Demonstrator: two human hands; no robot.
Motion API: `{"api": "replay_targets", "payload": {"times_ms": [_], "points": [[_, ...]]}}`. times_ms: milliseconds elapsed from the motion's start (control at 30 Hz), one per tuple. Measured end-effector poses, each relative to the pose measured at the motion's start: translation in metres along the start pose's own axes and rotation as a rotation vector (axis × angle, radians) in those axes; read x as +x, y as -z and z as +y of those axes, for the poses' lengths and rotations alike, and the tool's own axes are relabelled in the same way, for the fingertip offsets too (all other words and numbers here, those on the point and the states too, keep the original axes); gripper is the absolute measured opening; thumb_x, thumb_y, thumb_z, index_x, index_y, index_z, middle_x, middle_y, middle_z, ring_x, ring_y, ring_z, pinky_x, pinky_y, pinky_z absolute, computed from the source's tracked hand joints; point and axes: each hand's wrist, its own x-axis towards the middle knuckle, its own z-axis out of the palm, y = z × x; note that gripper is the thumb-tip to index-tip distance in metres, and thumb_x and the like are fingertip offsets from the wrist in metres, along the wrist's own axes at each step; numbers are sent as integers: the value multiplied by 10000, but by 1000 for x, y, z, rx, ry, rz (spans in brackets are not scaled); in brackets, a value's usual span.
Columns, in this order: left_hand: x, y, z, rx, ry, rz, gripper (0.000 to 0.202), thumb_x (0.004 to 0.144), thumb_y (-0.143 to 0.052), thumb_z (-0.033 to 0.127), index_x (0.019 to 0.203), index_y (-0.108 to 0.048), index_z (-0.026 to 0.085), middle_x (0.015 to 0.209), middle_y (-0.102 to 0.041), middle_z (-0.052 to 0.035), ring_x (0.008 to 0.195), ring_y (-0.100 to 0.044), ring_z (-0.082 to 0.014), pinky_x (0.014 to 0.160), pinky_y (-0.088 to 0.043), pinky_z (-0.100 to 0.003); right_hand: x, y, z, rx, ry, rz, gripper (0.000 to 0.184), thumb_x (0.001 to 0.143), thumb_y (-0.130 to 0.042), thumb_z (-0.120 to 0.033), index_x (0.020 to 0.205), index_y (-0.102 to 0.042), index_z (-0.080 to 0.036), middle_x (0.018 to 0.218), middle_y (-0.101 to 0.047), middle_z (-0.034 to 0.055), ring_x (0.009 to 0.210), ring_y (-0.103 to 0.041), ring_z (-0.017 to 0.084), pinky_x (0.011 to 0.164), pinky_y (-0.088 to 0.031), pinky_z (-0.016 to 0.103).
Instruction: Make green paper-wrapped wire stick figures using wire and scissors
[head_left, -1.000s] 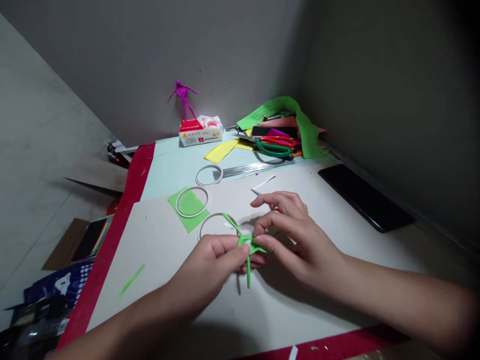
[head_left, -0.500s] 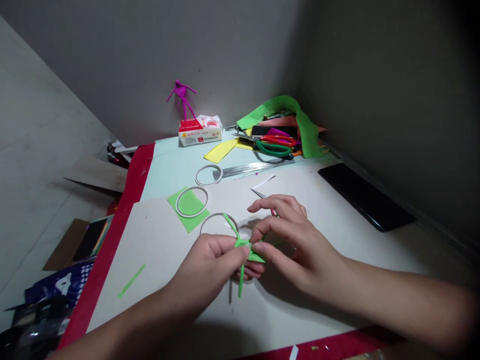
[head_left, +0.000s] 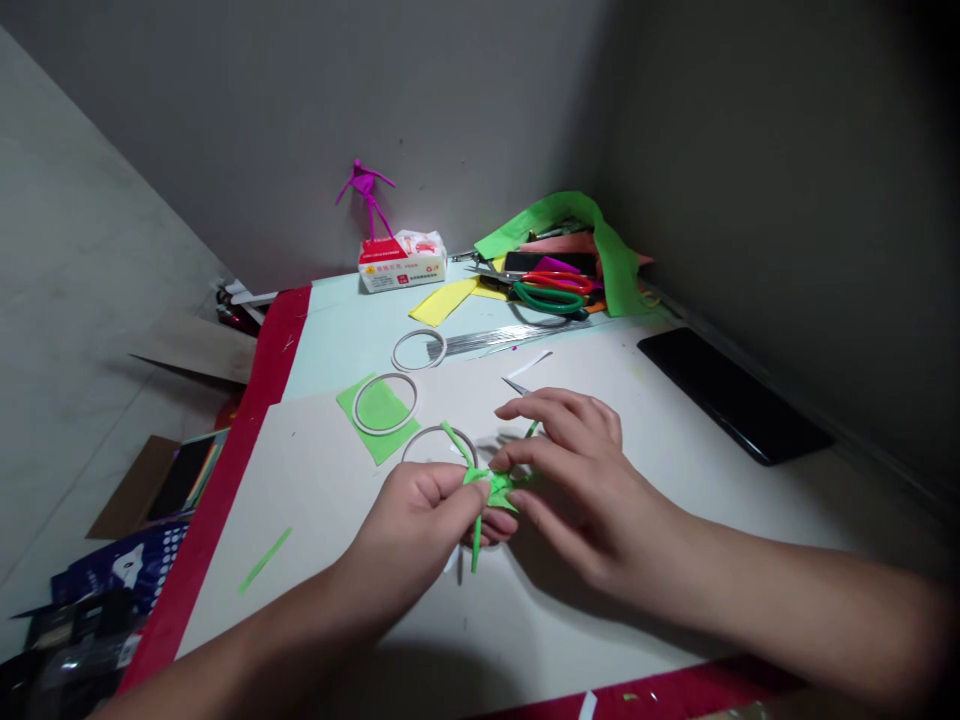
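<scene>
A small green crepe-paper figure [head_left: 501, 490] with thin wrapped limbs is pinched in my left hand [head_left: 424, 510], thumb on top and fingers curled beneath. One limb points up and another hangs down below the thumb. My right hand [head_left: 581, 480] is at the figure's right side. Its thumb and index fingertips stand apart at the edges of the green paper, and the other fingers are raised. Behind that hand, the blades of small scissors [head_left: 516, 386] stick out. A tape roll [head_left: 439, 430] lies just beyond my left hand, partly covered.
Two more tape rolls [head_left: 385, 377] lie farther back, one on a green paper square [head_left: 375, 448]. Wires [head_left: 495, 340], scissors with green handles [head_left: 551, 298] and coloured paper lie near the wall. A pink figure [head_left: 364, 185] stands by a tissue pack [head_left: 403, 265]. A black phone [head_left: 735, 395] lies right.
My right thumb and index finger have parted from their pinch at the paper. The green figure has shifted slightly left and up in my left hand.
</scene>
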Motion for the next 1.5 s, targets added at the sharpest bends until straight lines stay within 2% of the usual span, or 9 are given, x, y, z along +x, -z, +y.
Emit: {"api": "replay_targets", "payload": {"times_ms": [200,400,600,833,1000,1100,1200,1333,1500], "points": [[0,-3,0,22,-24,29,246,839,-584,249,747,-744,85,703,-752,-96,707,-687,-185,724,-536,-295,-1,0,0,7,1,-9,290,771,-528,-83,1026,-615,-193,1301,-495,111,1275,-342,288,1037,-242,502],[-3,-5,1,79,-59,56,270,849,-589,275,694,-724,99,696,-755,-82,699,-685,-177,706,-522,-267,1,3,-1,32,-1,-25,315,739,-527,-83,1024,-624,-174,1277,-510,122,1255,-358,290,1023,-253,505],[-4,-6,2,100,-74,70,269,857,-565,265,713,-731,109,754,-768,-90,725,-684,-185,728,-511,-278,0,5,0,20,37,-44,391,729,-506,-63,1090,-621,-163,1289,-509,130,1253,-366,289,1024,-254,513],[-2,-7,1,141,-90,150,261,848,-570,267,692,-724,127,729,-759,-77,698,-665,-182,701,-489,-282,0,7,0,2,62,-83,407,818,-448,-115,1193,-599,-165,1316,-507,140,1258,-372,309,1004,-262,555],[-4,-9,0,156,-127,126,265,853,-551,241,659,-697,136,701,-746,-54,692,-661,-165,678,-480,-250,1,8,0,-21,23,-110,357,896,-430,-202,1210,-597,-177,1327,-509,128,1267,-364,306,1022,-244,557],[-9,-10,-2,208,-136,72,269,855,-546,237,663,-710,143,700,-746,-47,709,-670,-170,673,-482,-245,1,6,3,11,-16,-115,353,941,-425,-283,1248,-571,-190,1321,-515,121,1274,-358,295,1040,-237,549],[-12,-9,-5,260,-163,40,272,866,-539,255,705,-730,149,734,-754,-44,721,-668,-169,682,-481,-245,1,6,6,139,-56,-97,298,945,-448,-289,1190,-603,-224,1307,-516,96,1275,-363,260,1050,-262,512],[-12,-8,-7,310,-189,65,279,872,-535,283,739,-745,157,722,-744,-42,691,-641,-166,635,-465,-246,2,6,7,234,-102,-105,164,875,-558,-223,987,-674,-252,1307,-509,57,1293,-344,253,1072,-242,506],[-12,-9,-5,353,-225,67,287,860,-531,277,746,-761,147,690,-727,-54,687,-643,-181,623,-471,-258,4,4,8,335,-138,-46,84,808,-649,-192,865,-677,-246,1263,-533,49,1271,-386,244,1059,-275,483]]}}
